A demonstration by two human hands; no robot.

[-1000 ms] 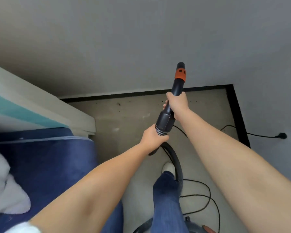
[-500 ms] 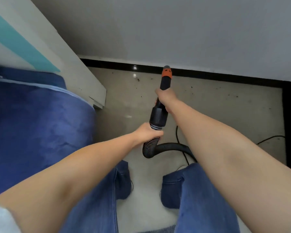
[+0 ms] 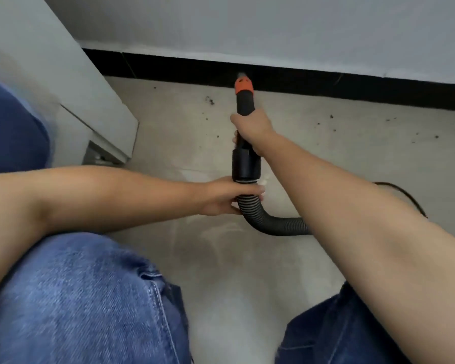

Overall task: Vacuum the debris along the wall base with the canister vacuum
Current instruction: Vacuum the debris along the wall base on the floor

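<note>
The black vacuum nozzle (image 3: 244, 101) with an orange collar points at the black baseboard (image 3: 326, 86), its tip at the wall base. My right hand (image 3: 250, 128) grips the nozzle's handle just behind the collar. My left hand (image 3: 229, 197) holds the ribbed black hose (image 3: 271, 224) right where it joins the handle's cuff. Dark debris specks (image 3: 210, 101) lie on the beige floor left of the nozzle, and more debris (image 3: 331, 116) is scattered to the right along the baseboard. The canister is out of view.
A white cabinet corner (image 3: 97, 114) stands at the left, next to a blue cushion (image 3: 8, 127). My knees in blue jeans (image 3: 90, 298) fill the foreground. A black power cord (image 3: 394, 187) runs on the floor at the right.
I have dropped lower and closer to the floor. The nozzle has moved forward and down until its tip reaches the baseboard. Both hands keep their grip.
</note>
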